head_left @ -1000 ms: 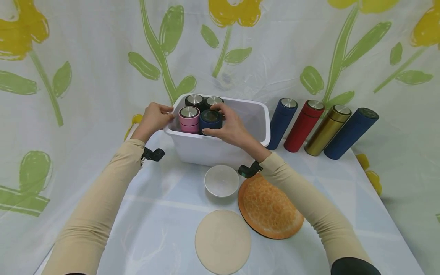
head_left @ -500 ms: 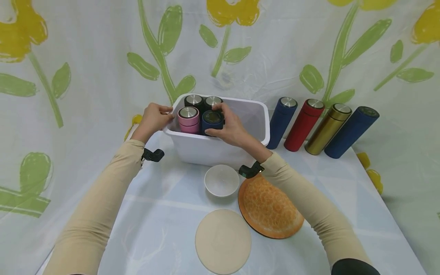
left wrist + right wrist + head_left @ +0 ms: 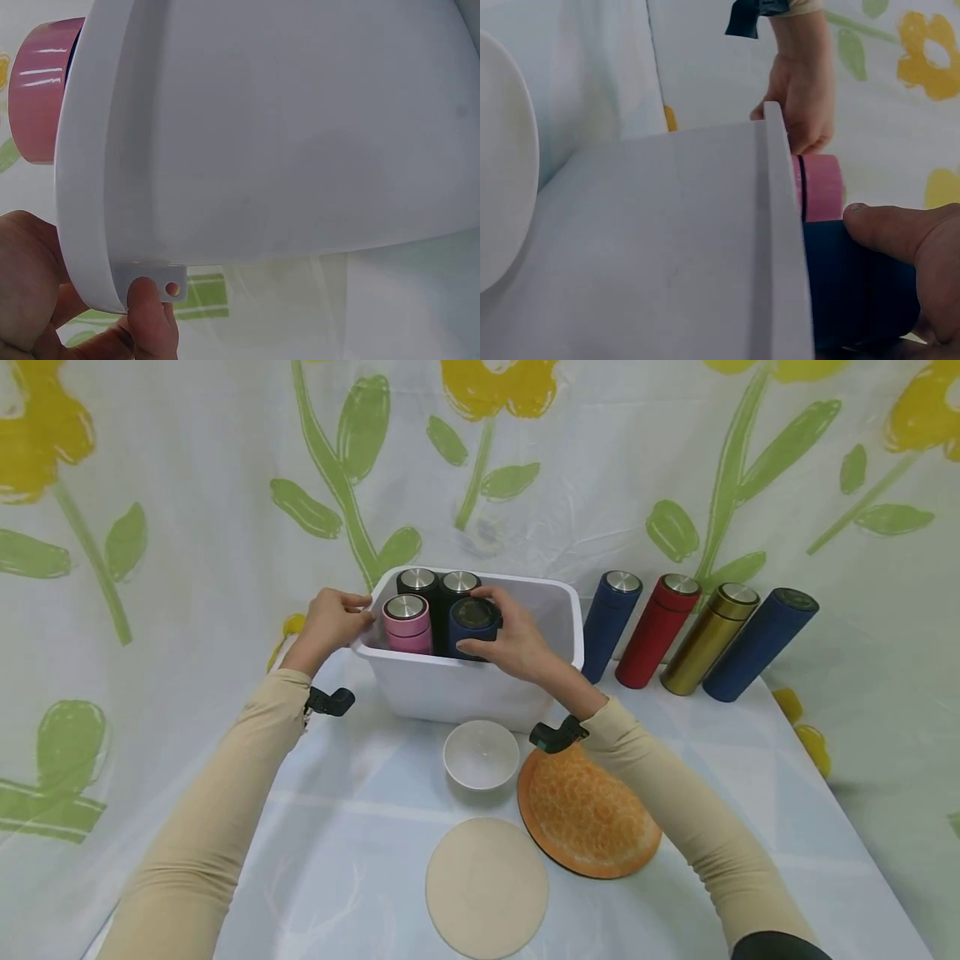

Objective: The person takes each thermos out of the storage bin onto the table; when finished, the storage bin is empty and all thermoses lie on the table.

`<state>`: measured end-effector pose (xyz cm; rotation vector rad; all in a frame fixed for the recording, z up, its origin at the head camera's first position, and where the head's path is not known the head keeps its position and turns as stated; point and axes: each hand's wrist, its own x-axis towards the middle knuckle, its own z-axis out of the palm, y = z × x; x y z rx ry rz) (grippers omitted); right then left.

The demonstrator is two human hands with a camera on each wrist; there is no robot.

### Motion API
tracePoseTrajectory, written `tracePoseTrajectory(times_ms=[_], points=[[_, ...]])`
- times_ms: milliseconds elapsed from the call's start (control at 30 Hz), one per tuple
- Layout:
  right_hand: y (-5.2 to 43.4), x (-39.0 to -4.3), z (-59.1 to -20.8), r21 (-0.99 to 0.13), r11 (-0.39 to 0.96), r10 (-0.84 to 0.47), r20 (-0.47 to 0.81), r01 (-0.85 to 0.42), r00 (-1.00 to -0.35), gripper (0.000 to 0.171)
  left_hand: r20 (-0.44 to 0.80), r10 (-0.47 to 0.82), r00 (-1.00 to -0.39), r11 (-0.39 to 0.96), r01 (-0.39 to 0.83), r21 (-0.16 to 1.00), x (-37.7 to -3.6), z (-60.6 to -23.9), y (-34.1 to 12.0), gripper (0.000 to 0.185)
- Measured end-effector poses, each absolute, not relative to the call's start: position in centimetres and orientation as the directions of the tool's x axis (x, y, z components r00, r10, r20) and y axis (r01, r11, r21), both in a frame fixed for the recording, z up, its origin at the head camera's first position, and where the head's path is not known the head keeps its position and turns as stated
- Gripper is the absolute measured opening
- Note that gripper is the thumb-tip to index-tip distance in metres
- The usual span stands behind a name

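My right hand [image 3: 517,639] grips the top of a dark blue thermos bottle [image 3: 472,620] inside the white plastic bin [image 3: 457,681]. In the right wrist view the thumb [image 3: 885,225] lies along the side of that blue bottle [image 3: 855,289]. A pink thermos [image 3: 407,622] stands to its left in the bin, and two dark bottles with silver lids [image 3: 417,580] stand behind. My left hand [image 3: 330,625] pinches the bin's left rim; in the left wrist view its fingertips [image 3: 150,307] are at the small tab with a hole [image 3: 174,289]. The bottles' lower parts are hidden by the bin wall.
Right of the bin lean a blue bottle [image 3: 613,627], a red bottle [image 3: 660,631], a gold bottle [image 3: 710,639] and another blue bottle [image 3: 761,645]. In front are a white bowl [image 3: 482,756], a brown round mat [image 3: 592,814] and a beige disc [image 3: 487,885].
My right hand has shifted the dark blue bottle a little to the right within the bin, opening a gap from the pink one. The left hand stays at the rim.
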<state>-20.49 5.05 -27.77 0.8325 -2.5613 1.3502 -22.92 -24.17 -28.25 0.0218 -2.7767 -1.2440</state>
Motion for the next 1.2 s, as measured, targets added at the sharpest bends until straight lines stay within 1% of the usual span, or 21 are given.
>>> tracePoseTrajectory(times_ms=[167, 400, 867, 1200], points=[[6.0, -20.3, -27.0, -0.728, 0.407, -0.406, 0.397, -0.552, -0.823, 0.07, 0.081, -0.053, -0.995, 0.67, 0.024, 0.742, -22.8, -28.2, -24.4, 0.044], [7.5, -19.5, -25.4, -0.747, 0.363, -0.393, 0.419, -0.557, -0.818, 0.071, 0.092, -0.051, -0.994, 0.684, 0.032, 0.729, -22.7, -28.4, -24.4, 0.043], [10.4, -17.7, -22.4, -0.65, 0.385, -0.321, 0.572, -0.656, -0.755, 0.069, 0.081, -0.045, -0.996, 0.668, 0.03, 0.743, -22.9, -28.3, -24.4, 0.043], [12.0, -15.7, -20.5, -0.65, 0.323, -0.257, 0.639, -0.688, -0.725, 0.069, 0.069, -0.04, -0.997, 0.66, 0.026, 0.751, -23.1, -28.2, -24.3, 0.044]])
